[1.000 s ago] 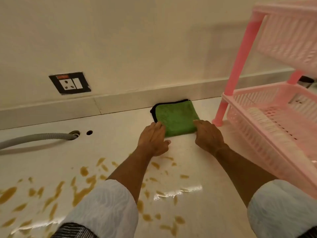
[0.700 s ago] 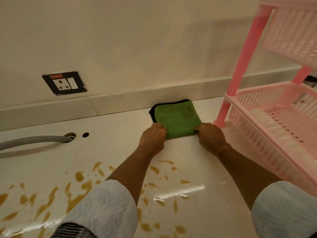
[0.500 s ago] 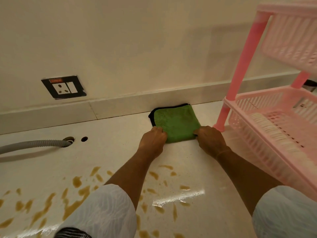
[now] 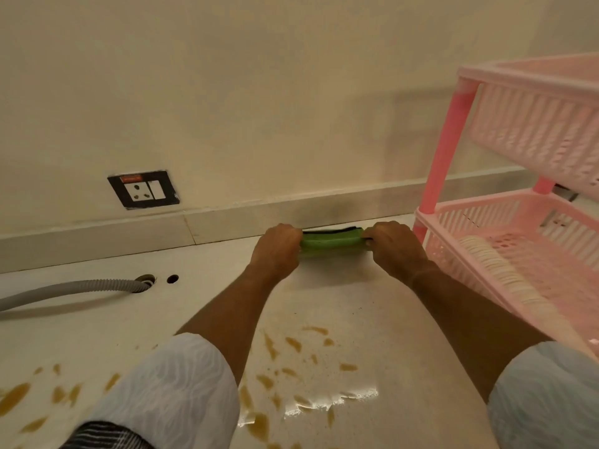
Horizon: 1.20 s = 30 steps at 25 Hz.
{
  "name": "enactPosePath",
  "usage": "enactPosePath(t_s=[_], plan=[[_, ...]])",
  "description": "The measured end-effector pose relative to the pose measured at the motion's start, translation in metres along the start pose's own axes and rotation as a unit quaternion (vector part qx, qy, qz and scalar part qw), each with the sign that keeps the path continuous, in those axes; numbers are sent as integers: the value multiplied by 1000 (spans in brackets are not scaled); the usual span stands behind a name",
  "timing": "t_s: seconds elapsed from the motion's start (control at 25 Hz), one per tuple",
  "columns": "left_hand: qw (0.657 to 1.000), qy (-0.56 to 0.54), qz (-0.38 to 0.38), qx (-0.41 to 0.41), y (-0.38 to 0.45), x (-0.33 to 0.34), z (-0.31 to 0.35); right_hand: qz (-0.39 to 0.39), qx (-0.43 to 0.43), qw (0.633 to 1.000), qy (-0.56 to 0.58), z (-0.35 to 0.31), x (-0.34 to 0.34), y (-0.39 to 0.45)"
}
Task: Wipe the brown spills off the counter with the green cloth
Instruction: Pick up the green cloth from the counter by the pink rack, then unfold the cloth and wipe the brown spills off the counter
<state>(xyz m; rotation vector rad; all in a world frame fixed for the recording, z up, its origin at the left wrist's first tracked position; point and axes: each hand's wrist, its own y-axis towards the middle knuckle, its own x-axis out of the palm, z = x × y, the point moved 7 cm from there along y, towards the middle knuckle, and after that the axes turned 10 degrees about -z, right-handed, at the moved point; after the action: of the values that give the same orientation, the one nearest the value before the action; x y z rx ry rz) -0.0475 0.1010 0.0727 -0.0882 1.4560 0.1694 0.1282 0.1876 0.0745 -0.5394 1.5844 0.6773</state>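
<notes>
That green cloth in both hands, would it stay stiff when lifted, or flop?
Probably floppy: the green cloth bunches into a narrow strip between the left hand and right hand. Likely light, since fingertips alone seem to lift it. Its fuzzy look suggests it would drag on the counter rather than slide.

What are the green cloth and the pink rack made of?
The green cloth looks like soft microfibre: matte, fuzzy, dark-edged, bunching between both hands. The pink rack seems moulded plastic: slightly glossy, with slotted lattice walls and tubular posts.
</notes>
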Motion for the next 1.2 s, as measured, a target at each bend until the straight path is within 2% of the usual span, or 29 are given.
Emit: enactPosePath(t_s=[0.36, 0.8, 0.96, 1.2], plan=[[997, -76, 23, -15, -36, -106, -44, 31, -65, 997, 38, -57, -95, 5], [990, -122, 61, -20, -154, -204, -126, 10, -137, 985, 104, -190, -179, -13], [991, -117, 58, -24, -194, -222, -176, 20, -145, 984, 100, -258, -187, -21], [993, -105, 38, -29, -260, -226, -269, 11, -133, 984, 117, -374, -163, -29]])
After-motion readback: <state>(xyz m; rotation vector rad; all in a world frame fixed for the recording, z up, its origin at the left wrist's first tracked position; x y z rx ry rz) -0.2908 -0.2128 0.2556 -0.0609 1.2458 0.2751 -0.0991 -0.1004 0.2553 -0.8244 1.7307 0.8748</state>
